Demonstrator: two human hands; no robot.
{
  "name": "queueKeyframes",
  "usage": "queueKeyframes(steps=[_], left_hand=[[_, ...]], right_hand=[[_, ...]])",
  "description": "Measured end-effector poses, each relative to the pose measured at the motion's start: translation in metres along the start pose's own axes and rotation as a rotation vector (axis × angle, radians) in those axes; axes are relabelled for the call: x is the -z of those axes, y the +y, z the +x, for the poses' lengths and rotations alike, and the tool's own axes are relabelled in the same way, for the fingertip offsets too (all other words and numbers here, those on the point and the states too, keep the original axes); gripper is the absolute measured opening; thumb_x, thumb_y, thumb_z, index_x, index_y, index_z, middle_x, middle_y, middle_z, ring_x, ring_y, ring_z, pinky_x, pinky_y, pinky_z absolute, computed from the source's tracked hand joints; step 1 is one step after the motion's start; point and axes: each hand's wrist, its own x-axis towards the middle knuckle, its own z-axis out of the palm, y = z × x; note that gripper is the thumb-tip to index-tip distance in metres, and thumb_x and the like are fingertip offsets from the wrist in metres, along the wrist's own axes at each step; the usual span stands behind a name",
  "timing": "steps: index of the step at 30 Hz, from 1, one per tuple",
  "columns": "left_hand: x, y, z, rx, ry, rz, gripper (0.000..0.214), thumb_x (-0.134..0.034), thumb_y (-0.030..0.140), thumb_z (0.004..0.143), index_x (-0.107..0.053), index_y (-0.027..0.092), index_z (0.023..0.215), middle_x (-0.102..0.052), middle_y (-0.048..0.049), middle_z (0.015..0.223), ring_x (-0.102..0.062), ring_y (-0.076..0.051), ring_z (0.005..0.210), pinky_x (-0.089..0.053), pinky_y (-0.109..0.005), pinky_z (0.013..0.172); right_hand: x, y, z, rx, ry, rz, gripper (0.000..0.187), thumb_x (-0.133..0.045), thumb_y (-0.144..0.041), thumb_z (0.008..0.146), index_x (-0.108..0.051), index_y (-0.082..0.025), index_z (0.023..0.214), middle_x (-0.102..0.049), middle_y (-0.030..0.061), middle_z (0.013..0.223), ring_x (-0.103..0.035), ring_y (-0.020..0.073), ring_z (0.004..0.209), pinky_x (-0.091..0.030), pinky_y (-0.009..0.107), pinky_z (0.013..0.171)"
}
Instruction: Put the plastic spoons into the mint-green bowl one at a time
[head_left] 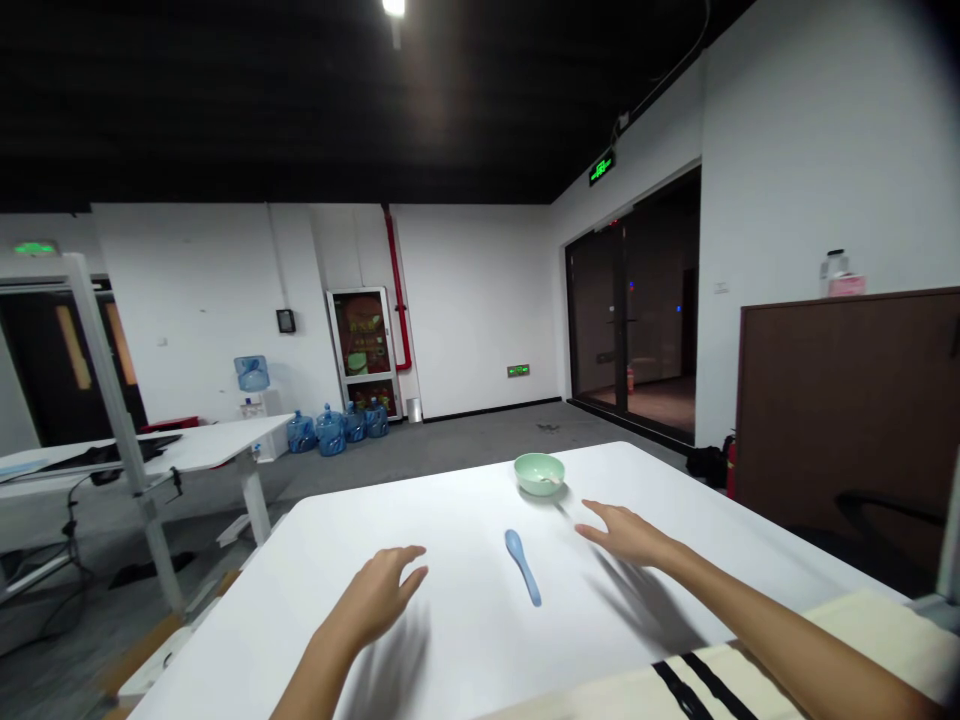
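On the white table (465, 640) lies a light blue spoon (523, 568), its bowl end pointing away from me. Behind it stands a pale green bowl (538, 474), upright, with something small and light inside that I cannot make out. My left hand (381, 592) hovers left of the spoon, fingers apart and holding nothing. To the right of the spoon, and close to the bowl, my right hand (621, 532) is raised over the table with thumb and fingers apart. Neither hand touches the spoon or the bowl.
Cream cloth with black stripes (701, 685) lies along the near right edge. Another white table (217, 440) with cables stands at left, beside a metal post (112, 380). Several blue water jugs (330, 432) stand on the floor behind. A brown cabinet (840, 410) is at right.
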Motion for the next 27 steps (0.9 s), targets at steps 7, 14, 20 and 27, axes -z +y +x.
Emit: queueKeyframes(steps=[7, 14, 20, 27], left_hand=[[0.001, 0.004, 0.0, -0.007, 0.015, 0.007, 0.055, -0.036, 0.058, 0.091, -0.059, 0.025, 0.129, -0.062, -0.0081, 0.131, -0.054, -0.028, 0.124, -0.043, -0.039, 0.099], [-0.002, 0.004, 0.002, -0.027, 0.01, -0.008, 0.053, -0.037, 0.056, 0.091, -0.059, 0.025, 0.129, -0.063, -0.0071, 0.13, -0.054, -0.027, 0.123, -0.043, -0.038, 0.099], [-0.003, 0.001, 0.002, -0.024, -0.004, -0.02, 0.053, -0.037, 0.058, 0.092, -0.058, 0.028, 0.13, -0.062, -0.005, 0.131, -0.053, -0.026, 0.124, -0.042, -0.038, 0.1], [0.0, 0.008, 0.001, -0.039, 0.007, -0.029, 0.05, -0.036, 0.055, 0.093, -0.056, 0.031, 0.132, -0.062, -0.0026, 0.132, -0.054, -0.025, 0.123, -0.042, -0.038, 0.101]], right_hand=[[0.002, -0.003, 0.005, 0.006, 0.056, -0.02, 0.069, -0.044, -0.06, 0.088, -0.046, -0.019, 0.143, -0.05, 0.0106, 0.143, -0.045, 0.0285, 0.131, -0.036, 0.036, 0.105], [0.023, -0.023, 0.07, -0.029, 0.153, -0.147, 0.05, -0.05, -0.054, 0.087, -0.068, -0.017, 0.116, -0.067, 0.0148, 0.117, -0.059, 0.028, 0.111, -0.043, 0.032, 0.087], [0.023, -0.036, 0.138, -0.132, 0.136, -0.193, 0.034, -0.056, -0.044, 0.082, -0.073, -0.018, 0.096, -0.07, 0.0143, 0.105, -0.065, 0.0264, 0.097, -0.044, 0.03, 0.074], [-0.007, -0.025, 0.186, -0.228, 0.052, -0.187, 0.035, -0.061, -0.038, 0.076, -0.071, -0.013, 0.097, -0.069, 0.0168, 0.104, -0.067, 0.027, 0.093, -0.045, 0.028, 0.067]])
